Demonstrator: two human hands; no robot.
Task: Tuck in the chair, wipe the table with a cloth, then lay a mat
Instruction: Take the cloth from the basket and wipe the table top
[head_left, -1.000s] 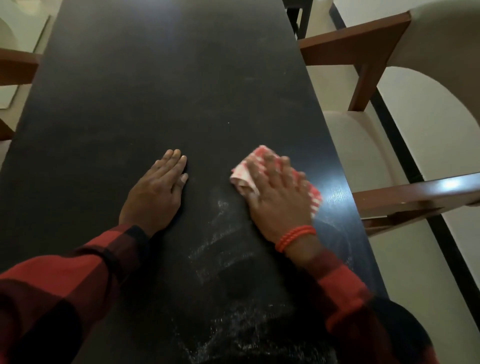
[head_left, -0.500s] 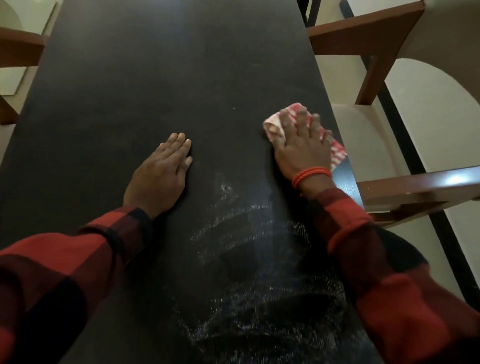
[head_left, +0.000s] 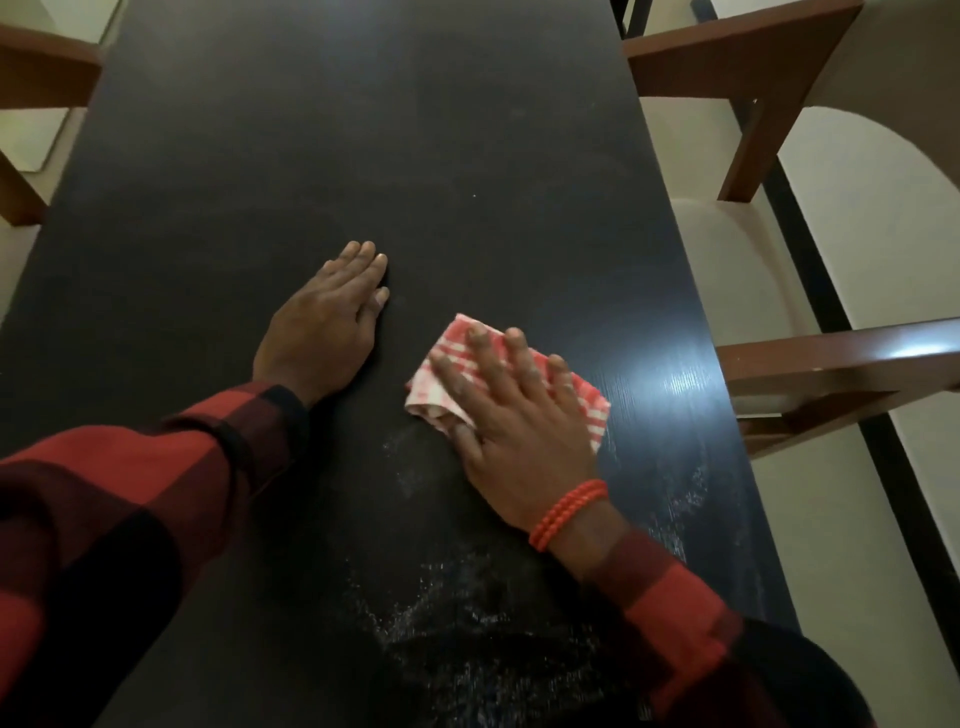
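A long black table (head_left: 415, 130) fills the view. My right hand (head_left: 514, 415), with a red bead bracelet at the wrist, presses flat on a folded red-and-white checked cloth (head_left: 457, 348) near the table's middle right. Only the cloth's edges show around my fingers. My left hand (head_left: 327, 322) lies flat on the tabletop, fingers together, a short way to the left of the cloth, holding nothing. Damp wipe streaks (head_left: 467, 623) mark the surface below both hands. No mat is in view.
A wooden chair with a cream seat (head_left: 737, 249) stands along the table's right edge, its armrest (head_left: 831, 358) close to the tabletop. Part of another wooden chair (head_left: 41, 67) shows at the upper left. Pale floor lies on both sides.
My right hand has slid the cloth back from the right edge toward the table's middle and nearer to me. My left hand stays planted in the same spot.
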